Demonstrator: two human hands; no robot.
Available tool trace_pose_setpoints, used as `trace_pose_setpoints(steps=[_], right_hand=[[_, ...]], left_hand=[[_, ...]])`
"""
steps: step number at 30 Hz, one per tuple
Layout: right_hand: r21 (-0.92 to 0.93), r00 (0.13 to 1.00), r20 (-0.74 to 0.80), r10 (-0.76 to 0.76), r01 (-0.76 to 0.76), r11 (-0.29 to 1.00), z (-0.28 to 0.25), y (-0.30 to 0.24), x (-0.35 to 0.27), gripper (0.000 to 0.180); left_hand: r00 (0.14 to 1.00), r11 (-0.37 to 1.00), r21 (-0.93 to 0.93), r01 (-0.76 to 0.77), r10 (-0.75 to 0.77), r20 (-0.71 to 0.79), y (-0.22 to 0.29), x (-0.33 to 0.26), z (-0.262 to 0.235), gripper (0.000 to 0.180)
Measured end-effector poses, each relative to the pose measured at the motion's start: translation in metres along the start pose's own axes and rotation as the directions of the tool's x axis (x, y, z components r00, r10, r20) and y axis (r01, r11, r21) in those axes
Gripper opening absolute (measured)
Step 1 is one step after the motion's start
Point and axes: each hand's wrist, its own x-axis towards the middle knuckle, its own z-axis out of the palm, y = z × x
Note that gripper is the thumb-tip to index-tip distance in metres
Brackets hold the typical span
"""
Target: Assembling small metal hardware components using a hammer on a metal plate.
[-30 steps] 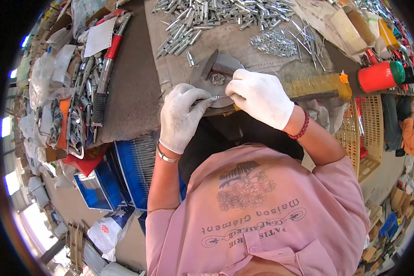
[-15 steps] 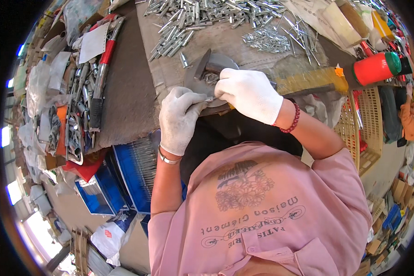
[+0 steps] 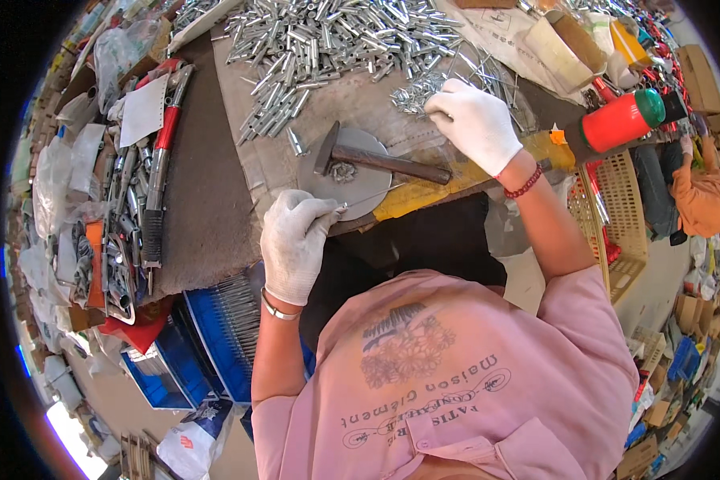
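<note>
My left hand (image 3: 294, 244), in a white knit glove, pinches a thin metal rod (image 3: 370, 197) by its thicker end, at the near edge of a round grey metal plate (image 3: 316, 180). Across that plate lies a hammer (image 3: 400, 165) with a dark wooden handle. A small coil of metal shavings or wire (image 3: 343, 172) sits beside the hammer head. My right hand (image 3: 480, 128), also gloved, is at the edge of a pile of small metal pins (image 3: 408, 98). Its fingers are drawn together at the pins; whatever is between them is hidden.
A heap of metal tubes (image 3: 336, 40) covers the far bench, with one tube (image 3: 297, 142) apart near the plate. Yellow tape (image 3: 412, 200) runs along the bench edge. A red and green canister (image 3: 624, 120) lies right. Blue crates (image 3: 228, 336) stand below left. A person in orange (image 3: 704, 192) is far right.
My right hand has left the rod and moved right and away to the small pins. The left hand keeps its pinch. The hammer and plate are now uncovered; the whole view has shifted.
</note>
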Motion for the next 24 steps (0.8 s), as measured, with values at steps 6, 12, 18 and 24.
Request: trace_pose_setpoints(steps=[6, 12, 18, 24], right_hand=[[-0.103, 0.982, 0.013, -0.188, 0.188, 0.977, 0.012, -0.004, 0.011, 0.002], [0.074, 0.995, -0.021, -0.096, 0.097, 0.992, 0.004, -0.008, 0.013, 0.004], [0.417, 0.999, 0.03, 0.019, -0.03, 0.909, -0.005, 0.013, 0.011, 0.017], [0.868, 0.854, 0.493, 0.169, -0.497, -0.02, -0.029, -0.003, 0.0, 0.016]], left_hand=[[1.0, 1.0, 0.002, 0.007, -0.006, -0.022, 0.0, -0.002, 0.002, 0.015], [0.999, 1.0, 0.005, -0.011, 0.011, -0.046, -0.002, -0.002, 0.003, 0.014], [0.999, 1.0, 0.021, -0.023, 0.024, -0.025, -0.005, -0.003, 0.002, 0.016], [0.999, 0.999, 0.022, -0.039, 0.04, -0.035, -0.005, -0.003, 0.002, 0.016]])
